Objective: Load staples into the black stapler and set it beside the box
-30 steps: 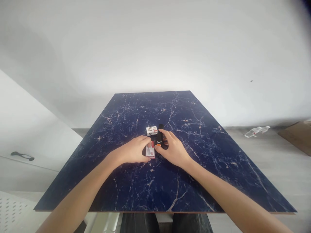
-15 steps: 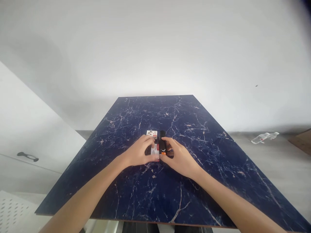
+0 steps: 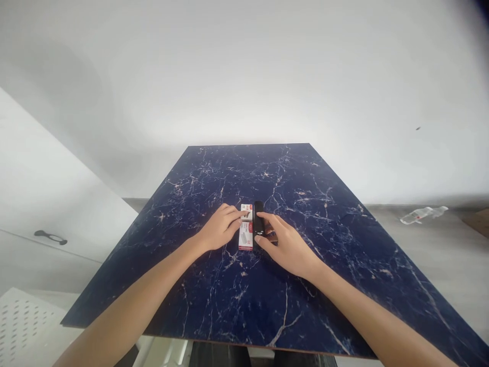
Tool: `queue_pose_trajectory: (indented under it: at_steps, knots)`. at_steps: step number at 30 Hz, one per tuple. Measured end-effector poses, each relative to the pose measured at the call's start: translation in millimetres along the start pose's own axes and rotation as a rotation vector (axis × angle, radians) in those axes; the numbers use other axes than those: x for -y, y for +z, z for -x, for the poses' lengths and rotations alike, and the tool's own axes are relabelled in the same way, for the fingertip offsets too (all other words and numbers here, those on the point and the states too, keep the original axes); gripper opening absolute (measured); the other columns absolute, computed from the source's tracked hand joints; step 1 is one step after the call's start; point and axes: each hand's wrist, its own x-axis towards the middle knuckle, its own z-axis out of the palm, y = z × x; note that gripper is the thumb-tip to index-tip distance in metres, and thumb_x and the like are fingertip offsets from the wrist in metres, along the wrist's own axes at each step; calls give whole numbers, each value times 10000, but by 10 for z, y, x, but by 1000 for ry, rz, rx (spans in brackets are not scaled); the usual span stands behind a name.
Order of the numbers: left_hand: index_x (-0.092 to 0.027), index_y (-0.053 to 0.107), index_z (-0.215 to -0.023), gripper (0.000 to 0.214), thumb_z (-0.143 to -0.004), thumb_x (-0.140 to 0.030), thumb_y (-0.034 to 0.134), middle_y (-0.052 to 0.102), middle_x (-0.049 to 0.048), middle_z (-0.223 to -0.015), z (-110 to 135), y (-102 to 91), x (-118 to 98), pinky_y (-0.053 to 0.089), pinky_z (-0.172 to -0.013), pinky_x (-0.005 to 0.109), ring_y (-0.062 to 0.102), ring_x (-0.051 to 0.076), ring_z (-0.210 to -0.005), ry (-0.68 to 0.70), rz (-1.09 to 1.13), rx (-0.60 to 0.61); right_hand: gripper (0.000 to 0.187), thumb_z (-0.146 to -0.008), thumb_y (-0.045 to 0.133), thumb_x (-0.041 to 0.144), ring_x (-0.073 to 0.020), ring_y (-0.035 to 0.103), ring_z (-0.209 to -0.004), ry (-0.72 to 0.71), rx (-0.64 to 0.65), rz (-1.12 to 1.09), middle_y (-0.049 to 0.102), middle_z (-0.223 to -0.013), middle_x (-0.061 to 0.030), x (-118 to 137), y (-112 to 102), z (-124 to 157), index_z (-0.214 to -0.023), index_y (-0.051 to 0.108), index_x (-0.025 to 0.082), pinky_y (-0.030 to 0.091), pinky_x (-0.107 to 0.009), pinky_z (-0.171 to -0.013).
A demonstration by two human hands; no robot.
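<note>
Two white-and-red small cardboard boxes lie end to end at the middle of the table: a smaller box (image 3: 248, 208) behind and a longer box (image 3: 245, 239) in front. Along their right side lies a black stapler (image 3: 259, 225), close against them. My left hand (image 3: 220, 228) comes from the left, its index finger over the smaller box and its thumb at the box's left edge, partly hiding it. From the right, my right hand (image 3: 284, 242) grips the stapler between thumb and fingertips, and its remaining fingers are curled beneath the palm.
The dark blue marbled table (image 3: 244, 176) narrows toward a white wall. A clear plastic bottle (image 3: 422, 215) lies on the floor at the right, near a brown cardboard piece (image 3: 477, 220). At left are a white cabinet with a dark handle (image 3: 51, 237) and a perforated white surface (image 3: 23, 316).
My left hand has shifted from around the longer box to the smaller one behind it. The two boxes now line up beside the stapler. My right hand keeps its grip; the view has shifted slightly.
</note>
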Motion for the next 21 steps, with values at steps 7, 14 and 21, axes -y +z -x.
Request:
queue_pose_trajectory:
  at_steps: [7, 14, 21]
  knots:
    - [-333, 392, -1546, 574, -1019, -555, 444, 303, 67, -1640, 19, -6, 76, 260, -1214, 553, 249, 335, -1507, -4, 68, 105, 499, -956, 573, 343, -218, 672, -1016, 13, 20, -11, 594, -1273, -79, 0, -15, 12, -1438, 445, 329, 630, -393, -849]
    - [-342, 52, -1632, 1197, -733, -698, 758, 43, 91, -1708, 73, -107, 107, 223, -1211, 642, 49, 415, -1555, -17, 107, 313, 512, -942, 581, 315, -222, 672, -1028, 4, -3, 5, 593, -1281, -78, 8, -8, 19, -1436, 448, 324, 624, -400, -869]
    - [-320, 117, -1631, 1223, -679, -531, 854, 230, 110, -1670, 74, -34, 55, 265, -1207, 616, 182, 407, -1529, -9, 125, 211, 696, -855, 656, 270, -267, 648, -1112, -56, -24, 21, 536, -1403, -102, -18, 7, 43, -1494, 382, 309, 624, -441, -883]
